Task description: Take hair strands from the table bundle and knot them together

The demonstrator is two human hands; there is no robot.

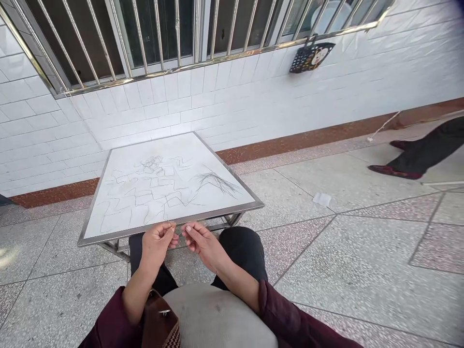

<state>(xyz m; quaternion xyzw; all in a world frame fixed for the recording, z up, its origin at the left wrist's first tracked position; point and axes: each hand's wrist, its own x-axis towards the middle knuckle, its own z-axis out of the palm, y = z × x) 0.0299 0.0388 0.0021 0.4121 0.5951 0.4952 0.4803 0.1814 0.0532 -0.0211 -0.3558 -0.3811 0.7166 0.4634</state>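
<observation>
Strands [216, 182] of fine dark fibre lay in zigzags and one loose tuft across the white board [105, 236], which sat on a low metal stand [115, 249] just past my knees. Nearest me on the left, a brown leather bag [159, 325] rested against my lap. My left hand [155, 241] was raised at the board's near edge, thumb and forefinger pinched firmly on a fine strand [174, 232], too thin to follow far. My right hand [203, 244] was just beside it, with its thumb and forefinger closed and their fingertips [185, 228] almost meeting the left's. I judged the step to be working that strand between my fingers, which called for a steady pinch. Further right were a pale round woven cushion [217, 314], a patterned bag [311, 57] hanging from the window bars, and another person's dark red shoes [397, 169].
</observation>
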